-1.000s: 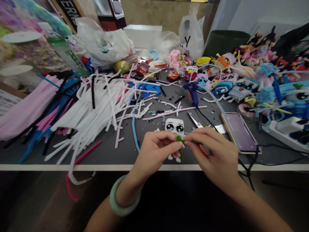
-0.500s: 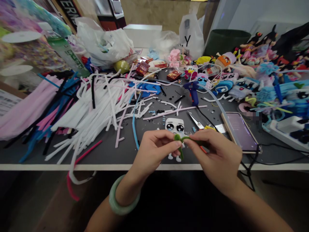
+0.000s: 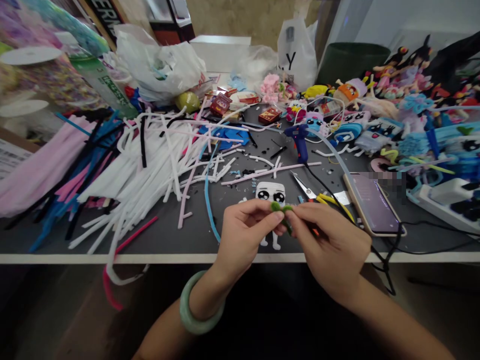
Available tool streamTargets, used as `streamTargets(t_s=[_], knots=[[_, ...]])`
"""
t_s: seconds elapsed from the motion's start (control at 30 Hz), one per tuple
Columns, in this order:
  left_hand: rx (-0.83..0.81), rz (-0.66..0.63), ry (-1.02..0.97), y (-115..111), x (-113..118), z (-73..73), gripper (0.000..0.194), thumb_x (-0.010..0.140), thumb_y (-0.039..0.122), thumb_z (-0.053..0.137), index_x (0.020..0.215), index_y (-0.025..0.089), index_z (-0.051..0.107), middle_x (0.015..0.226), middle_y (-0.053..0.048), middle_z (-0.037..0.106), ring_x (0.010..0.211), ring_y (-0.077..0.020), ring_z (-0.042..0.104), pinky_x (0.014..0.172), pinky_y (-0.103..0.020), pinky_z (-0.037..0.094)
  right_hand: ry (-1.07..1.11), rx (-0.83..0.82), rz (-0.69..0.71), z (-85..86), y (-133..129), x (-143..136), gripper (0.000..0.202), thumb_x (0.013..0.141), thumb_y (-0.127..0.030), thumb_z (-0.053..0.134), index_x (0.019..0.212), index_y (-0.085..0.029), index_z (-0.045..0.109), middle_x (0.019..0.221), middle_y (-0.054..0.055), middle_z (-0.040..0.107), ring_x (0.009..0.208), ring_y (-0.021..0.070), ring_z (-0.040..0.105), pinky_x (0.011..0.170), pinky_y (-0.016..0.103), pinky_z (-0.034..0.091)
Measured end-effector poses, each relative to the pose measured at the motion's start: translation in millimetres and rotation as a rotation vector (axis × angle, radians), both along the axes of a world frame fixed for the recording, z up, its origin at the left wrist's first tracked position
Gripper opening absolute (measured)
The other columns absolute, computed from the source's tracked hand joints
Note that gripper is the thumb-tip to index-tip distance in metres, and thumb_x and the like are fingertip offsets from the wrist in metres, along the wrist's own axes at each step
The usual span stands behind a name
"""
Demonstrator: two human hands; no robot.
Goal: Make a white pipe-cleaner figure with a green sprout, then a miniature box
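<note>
Lying at the far left of the desk [image 3: 195, 242], pale pink fuzzy stems [image 3: 45, 165] are crossed by blue and black ones; beside them a broad heap of white stems [image 3: 142, 172] is spread, and a pinkish-red strip [image 3: 138, 233] is hung over the front edge; farther right, a curved blue strip [image 3: 207, 200] is seen near the left hand [image 3: 245, 232]. By that hand, above whose wrist a pale green bangle [image 3: 200, 305] is worn, a green fuzzy piece [image 3: 276, 206] is pinched between thumb and fingers; the piece is held up in front of a white figure [image 3: 270, 192] with large black eyes, which is partly covered by the hands; behind, a blue glue gun [image 3: 300, 142] is set down; nearer, scissors [image 3: 307, 192] are pointed away, their yellow handle partly beside the right hand [image 3: 330, 240]. By this hand the same green piece is pinched, its fingertips brought just beside the left ones; to the right, a phone [image 3: 377, 202] is laid near a white power strip [image 3: 442, 202].
</note>
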State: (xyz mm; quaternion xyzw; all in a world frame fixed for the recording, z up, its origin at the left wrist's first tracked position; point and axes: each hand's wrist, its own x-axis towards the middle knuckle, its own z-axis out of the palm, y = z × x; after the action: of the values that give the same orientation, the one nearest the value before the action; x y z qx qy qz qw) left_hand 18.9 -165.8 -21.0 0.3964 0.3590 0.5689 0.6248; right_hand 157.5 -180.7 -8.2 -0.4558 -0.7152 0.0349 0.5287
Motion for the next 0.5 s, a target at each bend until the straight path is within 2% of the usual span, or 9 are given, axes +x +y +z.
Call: streamTargets(t_s=[0.3,0.5], knots=[[0.030,0.085,-0.017,1.1,6.5,-0.4,0.004,0.074,0.015,0.076,0.076,0.017,0.073,0.066,0.001,0.072,0.058,-0.0090,0.067,0.060,-0.019,0.059,-0.022,0.018,-0.003,0.6,-0.1,-4.3,0.014,0.084,-0.006,0.064,0.086,-0.018,0.071,0.082,0.007,0.075,0.075,0.0150,0.071,0.073,0.028,0.061],[0.073,0.100,-0.025,1.8,8.7,-3.3,0.006,0.076,0.012,0.075,0.077,0.018,0.074,0.067,0.002,0.072,0.059,-0.0075,0.066,0.061,-0.017,0.058,-0.056,-0.005,-0.002,3.1,-2.1,-4.1,0.014,0.086,-0.007,0.061,0.083,-0.019,0.069,0.076,0.004,0.073,0.069,0.0133,0.069,0.068,0.026,0.059]])
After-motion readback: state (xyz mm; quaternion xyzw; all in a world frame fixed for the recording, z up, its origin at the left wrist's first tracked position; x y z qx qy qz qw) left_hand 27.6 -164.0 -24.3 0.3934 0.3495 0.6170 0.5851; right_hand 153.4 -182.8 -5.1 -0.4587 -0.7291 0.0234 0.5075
